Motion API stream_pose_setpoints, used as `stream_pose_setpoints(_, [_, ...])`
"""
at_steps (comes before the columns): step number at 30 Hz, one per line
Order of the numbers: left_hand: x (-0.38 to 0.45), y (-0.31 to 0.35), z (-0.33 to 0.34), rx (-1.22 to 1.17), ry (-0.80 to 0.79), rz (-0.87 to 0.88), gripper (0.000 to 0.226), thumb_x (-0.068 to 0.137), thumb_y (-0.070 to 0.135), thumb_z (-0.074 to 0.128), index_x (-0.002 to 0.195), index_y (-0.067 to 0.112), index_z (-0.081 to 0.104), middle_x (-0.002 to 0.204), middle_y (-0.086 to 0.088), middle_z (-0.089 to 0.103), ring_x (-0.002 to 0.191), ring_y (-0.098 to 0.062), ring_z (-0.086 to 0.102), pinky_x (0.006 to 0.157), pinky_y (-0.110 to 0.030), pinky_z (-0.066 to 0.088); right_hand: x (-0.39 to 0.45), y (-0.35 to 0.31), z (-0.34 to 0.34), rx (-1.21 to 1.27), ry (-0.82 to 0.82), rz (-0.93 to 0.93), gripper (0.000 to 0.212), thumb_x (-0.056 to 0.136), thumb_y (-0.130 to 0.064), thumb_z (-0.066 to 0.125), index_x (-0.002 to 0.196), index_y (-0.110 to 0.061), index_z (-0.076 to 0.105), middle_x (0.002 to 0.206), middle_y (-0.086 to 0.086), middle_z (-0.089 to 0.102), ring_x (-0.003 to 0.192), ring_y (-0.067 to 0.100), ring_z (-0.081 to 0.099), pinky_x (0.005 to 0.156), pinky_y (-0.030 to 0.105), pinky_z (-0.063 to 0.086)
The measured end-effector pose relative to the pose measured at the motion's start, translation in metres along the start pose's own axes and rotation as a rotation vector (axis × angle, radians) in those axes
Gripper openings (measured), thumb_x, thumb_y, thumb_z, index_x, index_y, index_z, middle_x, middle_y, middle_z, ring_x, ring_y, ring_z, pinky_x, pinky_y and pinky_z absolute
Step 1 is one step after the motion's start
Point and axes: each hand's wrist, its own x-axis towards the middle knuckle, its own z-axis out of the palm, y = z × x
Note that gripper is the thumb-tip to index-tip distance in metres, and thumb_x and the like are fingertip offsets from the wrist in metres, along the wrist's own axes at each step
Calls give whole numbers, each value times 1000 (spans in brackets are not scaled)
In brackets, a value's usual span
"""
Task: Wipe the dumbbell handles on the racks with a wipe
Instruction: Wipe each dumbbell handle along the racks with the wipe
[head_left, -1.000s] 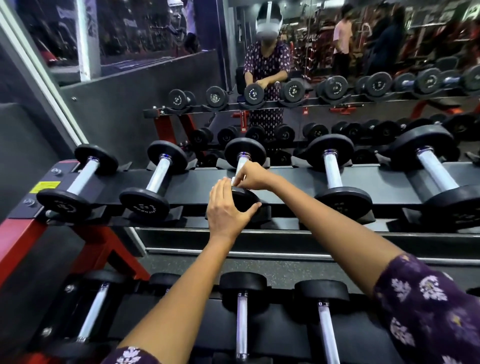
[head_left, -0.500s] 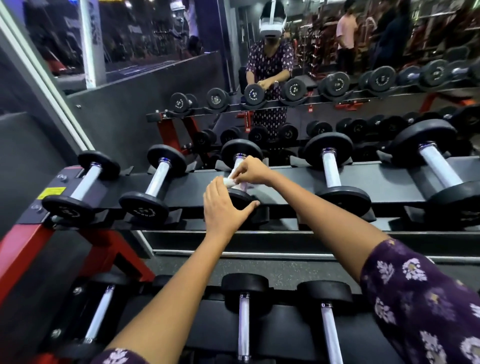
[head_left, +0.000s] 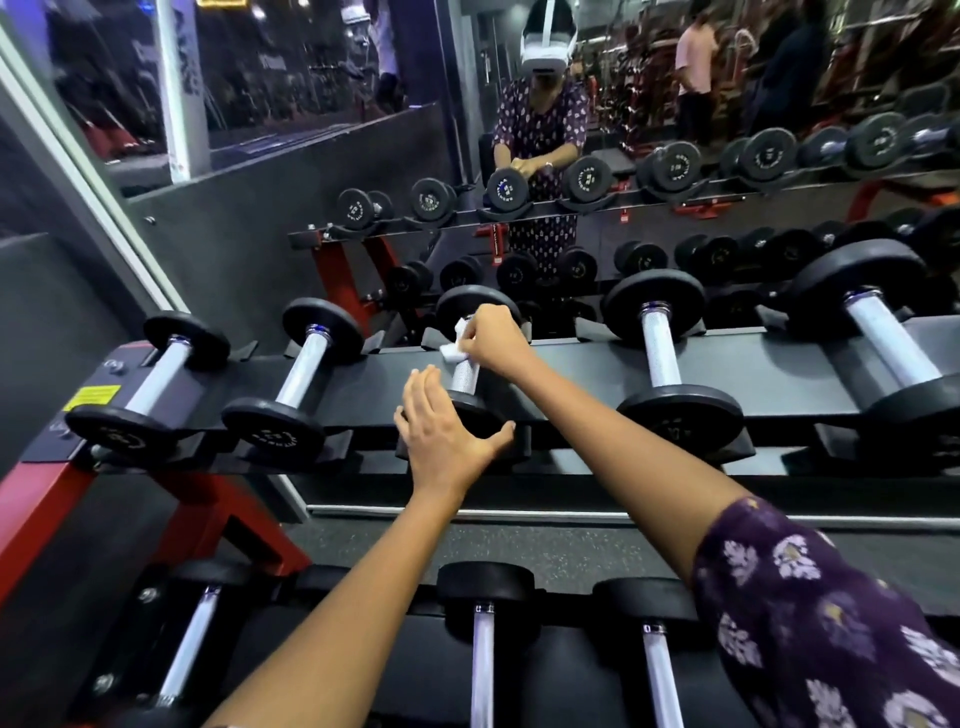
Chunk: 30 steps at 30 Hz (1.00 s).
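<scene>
The white wipe sits bunched on the far end of the knurled handle of the third dumbbell along the upper rack, pinched there by the right hand, fingers curled down over it. It is a soft, limp scrap, likely to fold and ride around the steel with next to no resistance, so the pinch has to keep it pressed flat against the bar. The handle itself looks stiff and textured; that knurling should drag on the cloth rather than let it slide. Nearer than the grip, the left hand lies spread over the dumbbell's near weight plate, fingers straight, thumb hooked out to the right, bracing a heavy piece that would otherwise roll in its cradle. Whether the wipe wraps right under the bar cannot be told from here. Both forearms reach out long and nearly straight, the right crossing in from the patterned sleeve.
</scene>
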Motion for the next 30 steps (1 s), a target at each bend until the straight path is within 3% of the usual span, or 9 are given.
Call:
stream_pose_setpoints(2, [1,-1,0,10,0,3,105,57,51,86,133,-8,44,137,-26,45,132,-42,39,100,-64,37,3,-3,2,-17,88,15,24,88,-10,50,85,7,68,89,21,64,87,34,62,66,32,44])
stream_pose_setpoints(5, [2,-1,2,10,7,23,105,50,53,89,126,-7,48,130,-26,51,124,-44,47,94,-62,43,-13,2,15,-90,68,-80,24,83,0,47,59,-1,51,69,12,50,74,33,50,58,31,28])
stream_pose_setpoints(10, [4,-3,3,21,25,42,100,53,61,73,124,-6,49,127,-24,53,120,-42,50,91,-58,46,-7,17,21,-20,66,-136,15,77,-7,51,62,-4,56,73,17,62,73,37,56,64,42,47])
stream_pose_setpoints(13, [4,-6,3,27,14,58,99,55,66,64,122,-5,50,125,-23,55,117,-42,52,89,-56,48,-8,13,19,3,151,-92,14,77,-3,51,68,3,60,71,21,61,73,38,55,66,43,45])
stream_pose_setpoints(16, [4,-7,3,25,33,88,99,53,66,70,121,-1,44,122,-20,56,115,-40,54,88,-54,49,-21,11,24,-48,162,-127,15,78,0,52,66,9,57,73,26,58,74,38,51,64,42,37])
stream_pose_setpoints(18, [4,-7,2,31,42,98,98,53,67,69,119,0,44,120,-20,57,113,-40,55,86,-53,49,-20,15,24,-41,185,-140,16,77,0,53,66,8,60,75,25,58,78,37,53,66,42,40])
stream_pose_setpoints(22, [5,-6,2,38,39,106,98,48,57,86,116,-1,47,117,-20,58,110,-41,57,84,-53,50,-7,19,12,28,250,38,24,86,-14,52,93,-9,74,92,9,58,92,29,47,77,32,37])
stream_pose_setpoints(26, [4,-9,3,34,54,104,97,52,65,76,117,-1,46,118,-19,57,111,-40,56,85,-54,50,-21,12,20,86,190,41,25,79,-17,51,68,3,61,67,4,42,73,30,49,64,27,28])
stream_pose_setpoints(30, [6,-7,5,40,56,98,98,48,57,86,116,-4,50,120,-21,57,112,-43,55,85,-58,49,-20,11,8,86,162,39,24,75,-10,52,53,-12,63,54,10,51,65,28,48,63,30,33])
